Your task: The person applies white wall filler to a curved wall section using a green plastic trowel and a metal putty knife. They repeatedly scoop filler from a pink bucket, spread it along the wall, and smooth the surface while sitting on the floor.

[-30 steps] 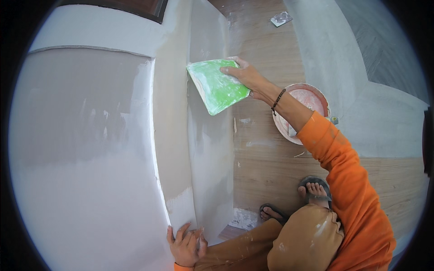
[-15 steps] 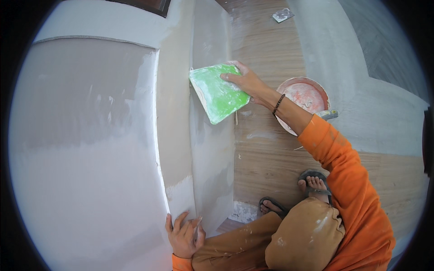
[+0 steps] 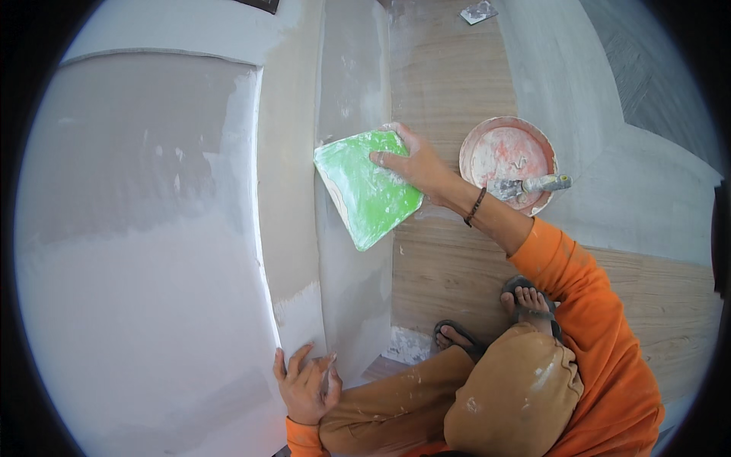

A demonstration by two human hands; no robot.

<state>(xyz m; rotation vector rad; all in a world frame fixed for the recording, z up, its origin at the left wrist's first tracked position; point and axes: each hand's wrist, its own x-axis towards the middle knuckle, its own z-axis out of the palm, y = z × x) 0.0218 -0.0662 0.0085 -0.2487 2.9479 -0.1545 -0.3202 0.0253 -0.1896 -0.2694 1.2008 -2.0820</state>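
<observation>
My right hand grips a green plastic putty spreader, thumb on top and the other fingers behind it. White filler is smeared over its face. One corner of the spreader meets the edge of the narrow wall strip, where that strip turns into the recessed side face. Lower down, my left hand rests with spread fingers on the bottom of the strip, beside the white edge of the broad wall face. It holds nothing.
A round pinkish bowl streaked with white filler stands on the wood-patterned floor to the right. A putty knife lies across its rim. Farther off is a small smeared plate. My sandalled feet are near the wall base.
My right hand has drawn the green spreader down along the strip's edge, nearer to me. More of the bowl and putty knife shows now. My left hand stays at the strip's bottom.
</observation>
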